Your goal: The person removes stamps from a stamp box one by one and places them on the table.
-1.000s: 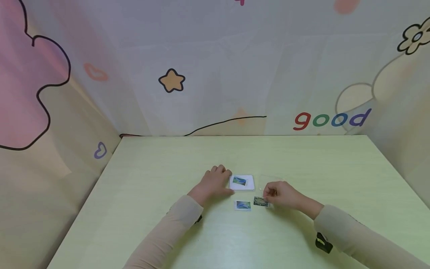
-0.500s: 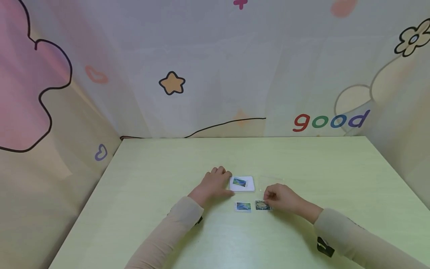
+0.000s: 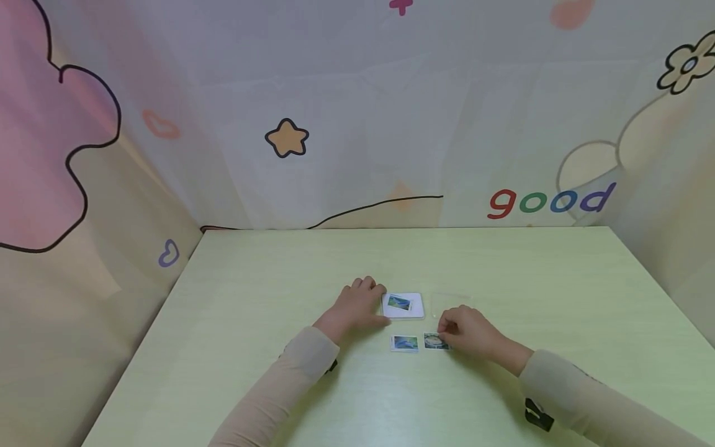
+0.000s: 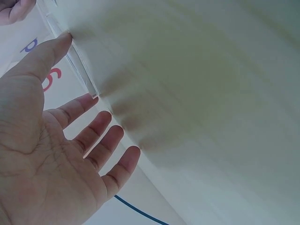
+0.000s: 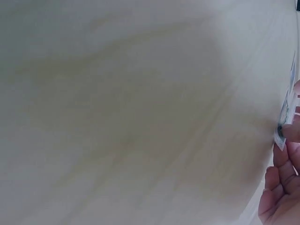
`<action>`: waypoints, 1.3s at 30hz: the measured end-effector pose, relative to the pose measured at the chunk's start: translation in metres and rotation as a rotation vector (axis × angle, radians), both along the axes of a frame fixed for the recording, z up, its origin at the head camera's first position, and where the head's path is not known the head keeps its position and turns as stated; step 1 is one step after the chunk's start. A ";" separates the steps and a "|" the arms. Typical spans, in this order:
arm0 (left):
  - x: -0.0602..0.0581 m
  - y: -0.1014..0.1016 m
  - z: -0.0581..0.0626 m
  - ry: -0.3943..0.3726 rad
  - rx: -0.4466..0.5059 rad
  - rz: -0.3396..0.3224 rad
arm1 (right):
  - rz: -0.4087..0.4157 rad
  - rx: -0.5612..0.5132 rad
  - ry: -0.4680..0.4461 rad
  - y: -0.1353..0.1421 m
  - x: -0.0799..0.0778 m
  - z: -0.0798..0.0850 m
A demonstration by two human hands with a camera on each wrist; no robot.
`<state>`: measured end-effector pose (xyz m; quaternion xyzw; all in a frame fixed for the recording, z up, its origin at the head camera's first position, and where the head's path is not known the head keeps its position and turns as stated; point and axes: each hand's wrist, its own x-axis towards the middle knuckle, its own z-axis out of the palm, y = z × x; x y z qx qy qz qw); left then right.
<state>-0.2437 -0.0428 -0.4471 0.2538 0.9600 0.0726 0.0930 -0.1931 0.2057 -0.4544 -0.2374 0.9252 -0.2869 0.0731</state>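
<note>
In the head view a white rounded pad (image 3: 416, 310), like a small stack or case, lies mid-table with a blue-green stamp (image 3: 399, 302) on top. My left hand (image 3: 354, 304) rests at its left side, fingers extended; the left wrist view shows thumb and index fingertips at its edge (image 4: 84, 72). A second blue-green stamp (image 3: 404, 343) lies in front of the pad. To its right, my right hand (image 3: 472, 329) pinches a dark, round-patterned stamp (image 3: 434, 341) at its right end. In the right wrist view the edge of this stamp (image 5: 280, 140) looks toothed, between thumb and fingers.
A faint clear plastic sleeve (image 3: 449, 298) lies right of the white pad, behind my right hand. The pale wooden table (image 3: 268, 267) meets a printed cloth backdrop (image 3: 357, 155) at its far edge, with cloth on both sides too.
The right hand has set the dark stamp lower and straighter, in line with the blue-green stamp on the table. The left hand has stayed by the pad. The head view has tilted slightly.
</note>
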 end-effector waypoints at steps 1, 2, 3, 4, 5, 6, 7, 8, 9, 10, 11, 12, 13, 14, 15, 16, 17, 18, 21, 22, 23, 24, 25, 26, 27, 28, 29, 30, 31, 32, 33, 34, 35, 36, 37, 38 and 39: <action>0.000 0.000 0.000 0.001 -0.003 -0.001 | -0.002 0.004 0.005 0.000 0.000 0.000; 0.000 0.000 0.000 0.005 -0.005 -0.002 | -0.004 0.008 0.009 0.000 0.001 0.000; 0.000 0.000 0.000 0.005 -0.004 -0.002 | -0.005 0.012 0.014 -0.001 0.001 0.000; 0.000 0.000 0.000 0.005 -0.005 -0.001 | -0.004 0.014 0.020 -0.001 0.001 0.000; 0.001 0.001 0.001 0.005 -0.005 0.000 | -0.002 0.014 0.023 -0.001 0.002 0.000; 0.001 0.001 0.001 0.007 -0.004 0.000 | 0.000 0.013 0.026 -0.001 0.002 0.000; 0.001 0.001 0.001 0.007 -0.002 0.001 | 0.002 0.015 0.029 -0.001 0.002 -0.001; 0.002 0.001 0.001 0.006 -0.002 0.002 | 0.004 0.016 0.031 -0.001 0.002 -0.001; 0.002 0.001 0.002 0.004 -0.002 0.003 | 0.007 0.017 0.031 -0.001 0.002 -0.001; 0.002 0.001 0.002 0.002 -0.003 0.004 | 0.009 0.017 0.030 -0.001 0.002 -0.001; 0.002 0.001 0.002 0.001 -0.004 0.005 | 0.011 0.018 0.028 -0.001 0.002 -0.001; 0.002 0.001 0.002 0.000 -0.005 0.005 | 0.013 0.017 0.028 -0.001 0.002 -0.002; 0.002 0.001 0.002 -0.002 -0.007 0.006 | 0.013 0.018 0.028 -0.001 0.002 -0.002; 0.002 0.002 0.002 -0.001 -0.010 0.006 | 0.015 0.019 0.027 -0.001 0.002 -0.002; 0.002 0.002 0.002 0.000 -0.012 0.005 | 0.015 0.021 0.026 -0.001 0.002 -0.002; 0.001 0.001 0.001 0.001 -0.013 0.005 | 0.013 0.023 0.025 -0.001 0.002 -0.002; 0.001 0.001 0.001 0.002 -0.014 0.005 | 0.012 0.026 0.026 -0.001 0.002 -0.001; 0.000 0.001 0.000 0.001 -0.016 0.005 | 0.010 0.030 0.028 -0.002 0.002 -0.001; -0.001 0.001 -0.001 -0.001 -0.017 0.004 | 0.002 0.044 0.038 -0.003 0.003 0.000; -0.001 0.001 -0.001 -0.002 -0.015 0.004 | 0.000 0.048 0.046 -0.003 0.003 0.000; -0.001 0.001 -0.002 -0.002 -0.015 0.003 | -0.001 0.054 0.057 -0.003 0.004 0.000; -0.001 0.000 -0.002 -0.002 -0.015 0.003 | -0.004 0.061 0.066 -0.004 0.004 0.001; -0.001 0.000 -0.001 -0.002 -0.016 0.003 | -0.006 0.067 0.075 -0.004 0.004 0.001; -0.001 0.000 -0.001 0.000 -0.015 0.003 | -0.010 0.074 0.081 -0.004 0.004 0.001; -0.001 0.000 -0.001 0.002 -0.013 0.003 | -0.012 0.078 0.083 -0.005 0.004 0.002; -0.001 0.000 -0.001 0.003 -0.014 0.004 | -0.015 0.081 0.080 -0.005 0.004 0.002; -0.001 -0.001 -0.001 0.002 -0.016 0.003 | -0.017 0.083 0.075 -0.005 0.004 0.003; 0.000 -0.001 -0.001 0.002 -0.012 0.003 | -0.020 0.085 0.067 -0.006 0.005 0.003; 0.000 -0.001 -0.001 0.002 -0.009 0.001 | -0.022 0.085 0.060 -0.006 0.005 0.004; 0.000 0.000 -0.001 0.001 -0.003 0.000 | -0.024 0.085 0.051 -0.006 0.005 0.004; 0.000 0.000 -0.001 0.000 0.000 -0.002 | -0.026 0.086 0.043 -0.006 0.005 0.005; 0.000 0.000 -0.001 0.000 0.003 -0.003 | -0.030 0.088 0.037 -0.006 0.005 0.005; 0.001 0.000 0.000 -0.001 0.005 -0.004 | -0.029 0.090 0.035 -0.006 0.005 0.005; 0.001 0.000 0.000 -0.001 0.007 -0.004 | -0.026 0.092 0.037 -0.006 0.005 0.005; 0.001 0.000 0.000 -0.002 0.004 -0.004 | -0.024 0.094 0.039 -0.006 0.005 0.005; 0.001 0.000 0.000 -0.003 0.003 -0.004 | -0.022 0.095 0.042 -0.006 0.005 0.005; 0.001 0.001 0.000 -0.002 0.001 -0.004 | -0.020 0.097 0.046 -0.006 0.005 0.004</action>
